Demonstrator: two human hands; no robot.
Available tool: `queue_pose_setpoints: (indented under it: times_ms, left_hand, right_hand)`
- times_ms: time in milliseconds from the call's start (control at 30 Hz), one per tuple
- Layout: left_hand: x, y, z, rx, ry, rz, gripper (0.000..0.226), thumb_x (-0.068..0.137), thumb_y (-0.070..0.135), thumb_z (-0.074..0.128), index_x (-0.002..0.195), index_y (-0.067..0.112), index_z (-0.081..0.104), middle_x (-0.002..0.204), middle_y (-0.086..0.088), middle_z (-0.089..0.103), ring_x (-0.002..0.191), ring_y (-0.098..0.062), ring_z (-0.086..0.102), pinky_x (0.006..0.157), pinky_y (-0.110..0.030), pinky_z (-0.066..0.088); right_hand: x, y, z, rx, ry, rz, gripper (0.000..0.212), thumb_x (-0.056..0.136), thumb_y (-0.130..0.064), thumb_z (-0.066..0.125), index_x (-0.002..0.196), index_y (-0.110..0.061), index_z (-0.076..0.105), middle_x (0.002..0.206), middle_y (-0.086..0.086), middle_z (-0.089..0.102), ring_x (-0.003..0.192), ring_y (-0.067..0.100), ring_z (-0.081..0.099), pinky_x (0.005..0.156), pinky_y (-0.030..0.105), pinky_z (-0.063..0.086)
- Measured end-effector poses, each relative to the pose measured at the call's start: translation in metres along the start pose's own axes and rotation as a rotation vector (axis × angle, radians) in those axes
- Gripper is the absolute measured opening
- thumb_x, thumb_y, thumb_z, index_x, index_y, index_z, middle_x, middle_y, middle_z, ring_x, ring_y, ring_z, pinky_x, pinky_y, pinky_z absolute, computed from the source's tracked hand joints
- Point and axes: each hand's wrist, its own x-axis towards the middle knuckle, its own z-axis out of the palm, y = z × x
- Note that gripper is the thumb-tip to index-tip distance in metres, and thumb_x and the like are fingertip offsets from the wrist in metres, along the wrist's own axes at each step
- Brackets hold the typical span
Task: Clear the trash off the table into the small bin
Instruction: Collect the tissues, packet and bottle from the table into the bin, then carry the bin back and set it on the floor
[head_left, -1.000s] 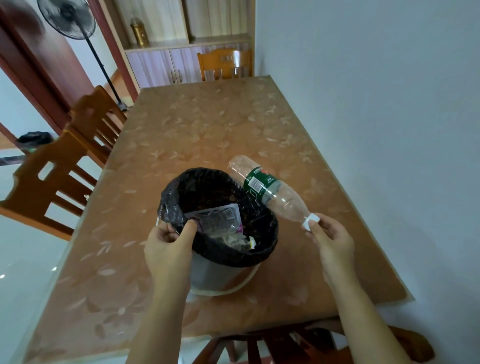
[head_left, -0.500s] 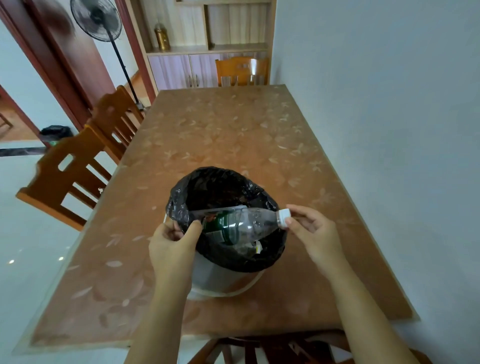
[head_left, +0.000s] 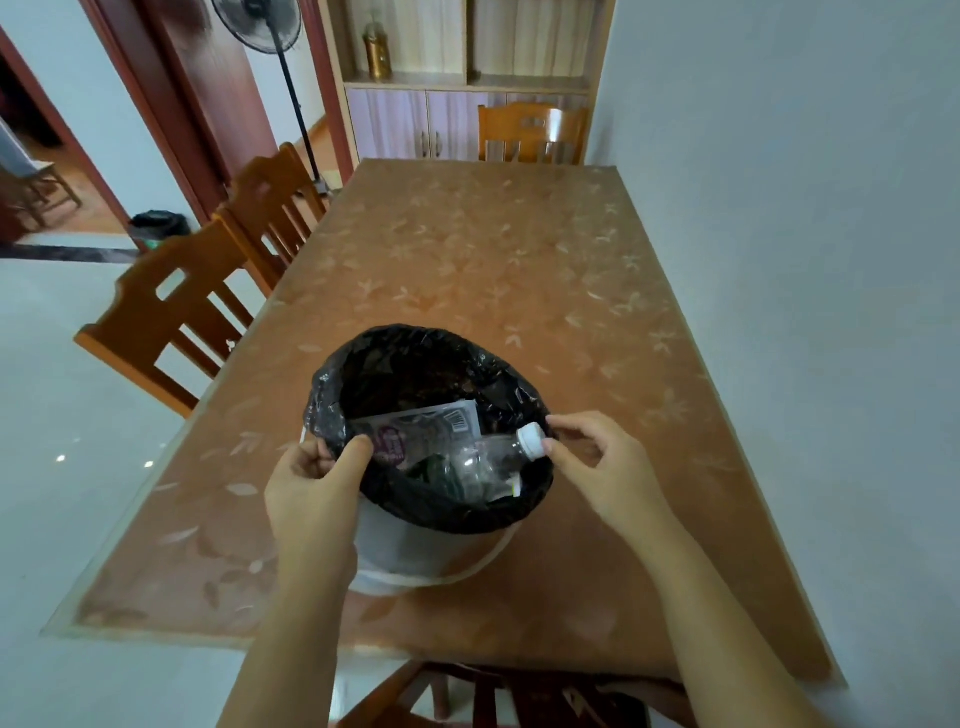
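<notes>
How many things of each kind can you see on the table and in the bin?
Small bins: 1
Black bin bags: 1
Plastic bottles: 1
Wrappers: 1
Hands on the bin: 2, the left hand and the right hand
Total: 6

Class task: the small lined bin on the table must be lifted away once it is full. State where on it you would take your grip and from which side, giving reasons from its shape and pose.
Grip the small bin at its rim, one hand on each side, from above. It stands upright with an open round mouth, and the black liner folds over the rim. The left hand already pinches the near-left rim. The thin white handle hanging low at the front is probably an alternative.
</notes>
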Motion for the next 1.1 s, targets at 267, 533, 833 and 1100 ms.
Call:
queue_pose_setpoints:
  times_ms: [267, 533, 833, 1100]
  left_hand:
    - [0.009, -0.003, -0.038, -0.066, 0.224, -0.037, 0.016, 0.08, 0.014, 0.065, 0.081, 0.009, 0.05, 0.067, -0.009, 0.04, 0.058, -0.02, 0.039, 0.06, -0.034, 0.032]
    - [0.016, 0.001, -0.113, -0.112, 0.372, -0.053, 0.029, 0.063, 0.026, 0.066, 0.062, 0.014, 0.04, 0.05, -0.001, 0.034, 0.049, -0.017, 0.03, 0.055, -0.033, 0.026]
    - [0.06, -0.002, -0.259, -0.195, 0.39, -0.112, 0.024, 0.067, 0.025, 0.067, 0.067, 0.011, 0.048, 0.044, 0.002, 0.038, 0.045, -0.013, 0.033, 0.056, -0.03, 0.028]
    - [0.105, 0.0, -0.404, -0.139, 0.439, -0.105, 0.029, 0.07, 0.021, 0.068, 0.061, 0.016, 0.041, 0.048, 0.005, 0.037, 0.043, -0.009, 0.033, 0.052, -0.028, 0.028]
  right_hand:
    - [0.009, 0.015, 0.029, -0.44, -0.07, -0.051, 0.032, 0.088, -0.023, 0.051, 0.119, -0.013, 0.054, 0.121, 0.004, 0.056, 0.116, 0.019, 0.046, 0.099, 0.029, 0.033]
    - [-0.002, -0.024, 0.106, -0.574, -0.287, -0.121, 0.036, 0.088, -0.026, 0.05, 0.122, -0.013, 0.052, 0.131, 0.005, 0.051, 0.125, 0.021, 0.04, 0.106, 0.036, 0.03]
    - [-0.037, -0.107, 0.22, -0.557, -0.28, -0.112, 0.033, 0.088, -0.023, 0.052, 0.119, -0.012, 0.054, 0.129, 0.005, 0.054, 0.124, 0.022, 0.04, 0.105, 0.038, 0.031]
    - [-0.079, -0.197, 0.36, -0.515, -0.327, -0.153, 0.03, 0.087, -0.021, 0.051, 0.115, -0.012, 0.056, 0.126, 0.006, 0.055, 0.122, 0.023, 0.042, 0.103, 0.038, 0.032]
